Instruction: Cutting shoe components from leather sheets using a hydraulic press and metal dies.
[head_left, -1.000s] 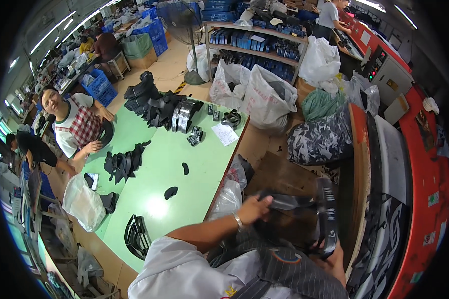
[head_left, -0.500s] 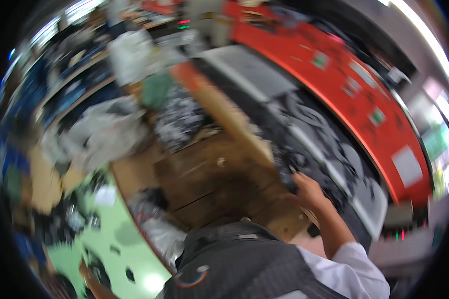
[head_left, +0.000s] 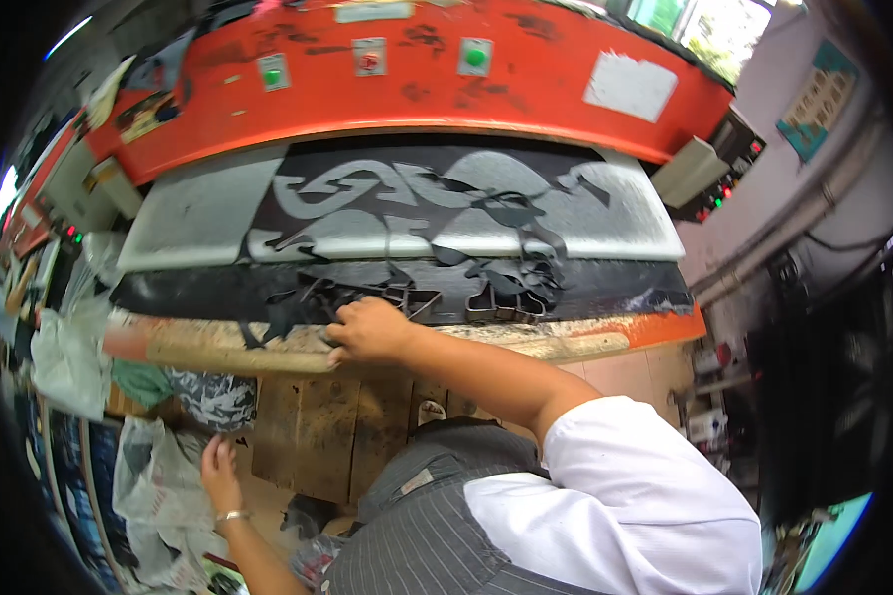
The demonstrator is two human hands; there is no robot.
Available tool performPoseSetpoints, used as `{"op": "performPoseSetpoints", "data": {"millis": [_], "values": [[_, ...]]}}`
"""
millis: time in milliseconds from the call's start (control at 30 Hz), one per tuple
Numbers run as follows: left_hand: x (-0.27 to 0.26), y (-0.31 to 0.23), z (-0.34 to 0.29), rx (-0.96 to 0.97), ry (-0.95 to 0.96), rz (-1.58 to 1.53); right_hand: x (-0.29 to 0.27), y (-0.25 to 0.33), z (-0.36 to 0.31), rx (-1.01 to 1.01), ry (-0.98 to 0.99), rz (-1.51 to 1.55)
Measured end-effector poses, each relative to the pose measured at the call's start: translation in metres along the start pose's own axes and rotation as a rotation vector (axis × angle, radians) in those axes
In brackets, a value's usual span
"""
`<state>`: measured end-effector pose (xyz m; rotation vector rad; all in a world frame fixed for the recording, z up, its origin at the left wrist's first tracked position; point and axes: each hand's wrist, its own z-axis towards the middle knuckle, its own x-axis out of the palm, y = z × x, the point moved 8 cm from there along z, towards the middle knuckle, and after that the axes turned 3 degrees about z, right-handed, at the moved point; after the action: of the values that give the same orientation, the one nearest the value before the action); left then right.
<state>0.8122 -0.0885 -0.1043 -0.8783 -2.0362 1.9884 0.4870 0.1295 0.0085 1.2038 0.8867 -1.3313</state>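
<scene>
My right hand (head_left: 365, 329) reaches across the front edge of a machine bed, its fingers curled closed over the ledge; what they hold, if anything, is hidden. Just beyond it lie thin black offcut strips (head_left: 293, 309) and an angular metal cutting die (head_left: 422, 300). A second metal cutting die (head_left: 504, 305) rests a little to the right on the black front strip. My left hand (head_left: 218, 461) hangs low at the left, fingers loosely apart and holding nothing. Behind the dies, a black sheet with cut-out shapes (head_left: 367, 164) lies over the pale grey cutting board (head_left: 189, 213).
A red machine beam (head_left: 318, 94) with green and red buttons spans the far side. The worn wooden ledge (head_left: 566, 347) runs along the front. White plastic bags (head_left: 154, 486) and a bag of black-and-white scraps (head_left: 218, 397) sit at lower left. Control boxes (head_left: 709, 178) stand at right.
My view has swung right from the green table to face the red machine. My left hand has left that table; my right hand is now at the bed's front edge beside a die.
</scene>
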Motion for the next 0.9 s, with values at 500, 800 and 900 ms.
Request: {"op": "performPoseSetpoints", "data": {"millis": [500,800,900], "values": [[0.282,-0.225,0.017,0.969,0.977,0.643,-0.108,-0.093,-0.189,0.454,-0.19,0.459],[0.219,-0.276,0.072,0.945,0.725,0.458,-0.073,-0.092,-0.111,0.488,-0.033,0.257],[0.215,-0.251,0.096,0.925,0.71,0.484,-0.091,-0.096,-0.142,0.847,0.039,-0.041]]}}
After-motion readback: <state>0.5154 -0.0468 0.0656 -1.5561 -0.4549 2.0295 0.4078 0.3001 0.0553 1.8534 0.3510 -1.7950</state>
